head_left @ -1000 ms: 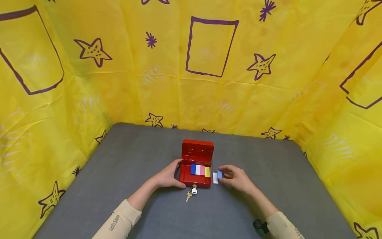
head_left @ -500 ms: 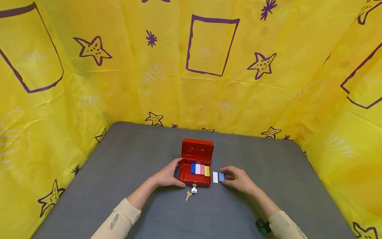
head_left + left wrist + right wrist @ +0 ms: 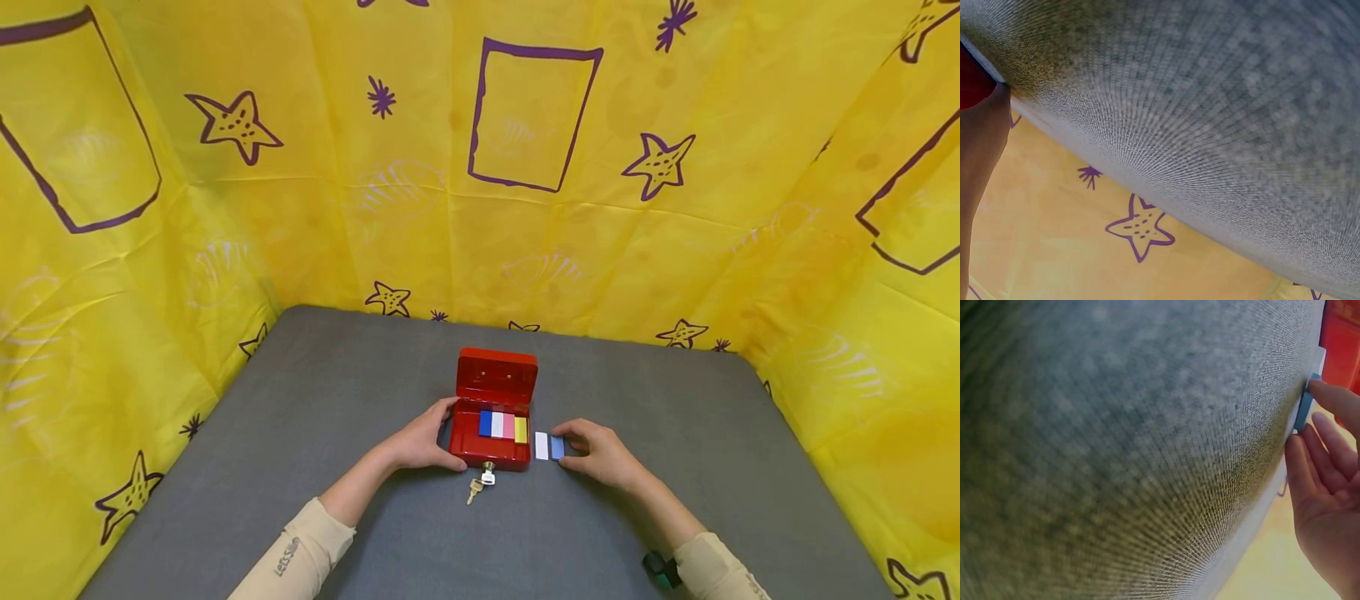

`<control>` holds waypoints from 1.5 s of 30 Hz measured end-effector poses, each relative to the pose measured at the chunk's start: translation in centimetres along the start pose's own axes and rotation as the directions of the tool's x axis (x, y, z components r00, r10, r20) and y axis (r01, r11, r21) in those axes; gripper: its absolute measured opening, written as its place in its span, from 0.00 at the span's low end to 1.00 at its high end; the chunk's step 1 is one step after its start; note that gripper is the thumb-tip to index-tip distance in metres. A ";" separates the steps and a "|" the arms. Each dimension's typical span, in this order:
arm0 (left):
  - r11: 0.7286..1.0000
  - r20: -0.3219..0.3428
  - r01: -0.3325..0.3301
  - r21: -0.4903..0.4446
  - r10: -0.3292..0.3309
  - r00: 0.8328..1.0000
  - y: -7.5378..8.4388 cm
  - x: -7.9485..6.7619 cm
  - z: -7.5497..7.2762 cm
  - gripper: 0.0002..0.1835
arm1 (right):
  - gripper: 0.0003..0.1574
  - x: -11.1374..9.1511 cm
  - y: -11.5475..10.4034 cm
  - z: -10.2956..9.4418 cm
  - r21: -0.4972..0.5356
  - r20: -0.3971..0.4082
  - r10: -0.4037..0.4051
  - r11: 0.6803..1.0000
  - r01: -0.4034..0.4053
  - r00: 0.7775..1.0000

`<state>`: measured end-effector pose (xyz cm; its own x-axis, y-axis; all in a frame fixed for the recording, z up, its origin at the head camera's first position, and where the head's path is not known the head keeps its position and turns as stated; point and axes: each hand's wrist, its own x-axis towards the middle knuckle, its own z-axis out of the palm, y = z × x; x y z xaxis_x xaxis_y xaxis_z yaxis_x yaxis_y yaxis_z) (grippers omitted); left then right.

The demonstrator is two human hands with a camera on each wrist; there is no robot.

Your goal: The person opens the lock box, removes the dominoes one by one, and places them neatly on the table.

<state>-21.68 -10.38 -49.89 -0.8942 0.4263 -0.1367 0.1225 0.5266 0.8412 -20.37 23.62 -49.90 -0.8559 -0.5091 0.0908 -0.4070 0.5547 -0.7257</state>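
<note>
In the head view, a red cash box [image 3: 467, 429] stands with its lid [image 3: 497, 375] raised. My left hand [image 3: 423, 437] holds its left side, fingers behind and thumb at the front corner. Inside lie a dark blue, a white, a pink and a yellow block [image 3: 521, 430] in a row. Right of the box, a white block [image 3: 542, 446] lies on the table. Beside it, my right hand [image 3: 600, 454] pinches a light blue block [image 3: 557, 448] by its ends, thumb at the near end. The right wrist view also shows the light blue block [image 3: 1304, 409] between thumb and fingertips.
A key [image 3: 488, 477] sits in the box's front lock, with a second key [image 3: 474, 490] hanging from it onto the grey table [image 3: 360, 367]. Yellow cloth [image 3: 337, 250] with purple drawings surrounds the table at the back and sides. A dark band circles the right wrist.
My right hand has brought the light blue block down and slightly right, from overlapping the white block to lying beside it. The left hand and box stay in place.
</note>
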 end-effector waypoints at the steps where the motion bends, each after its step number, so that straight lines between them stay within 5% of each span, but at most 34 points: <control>1: 1.000 0.000 -0.002 0.000 0.002 1.000 0.0 0.0 0.0 0.57 | 0.24 0.0 0.0 0.0 -0.004 -0.002 -0.010 1.000 0.010 1.000; 7: 1.000 -0.003 0.002 -0.003 -0.002 1.000 0.0 0.0 -0.1 0.57 | 0.23 0.0 0.1 0.2 -0.038 -0.024 -0.063 0.997 0.062 0.998; 21: 1.000 -0.009 0.006 0.004 -0.006 1.000 -0.1 -0.1 -0.1 0.56 | 0.24 0.0 0.0 0.1 -0.031 -0.001 -0.046 0.998 0.046 0.999; 45: 1.000 -0.001 0.004 0.011 -0.004 1.000 -0.2 -0.1 0.0 0.57 | 0.22 -0.2 -0.6 0.0 0.083 -0.093 0.130 0.989 -0.123 0.987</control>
<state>-21.62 -10.53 -49.99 -0.8949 0.4240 -0.1395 0.1237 0.5360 0.8351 -19.95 23.33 -49.50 -0.9275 -0.3693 0.0581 -0.2707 0.5562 -0.7857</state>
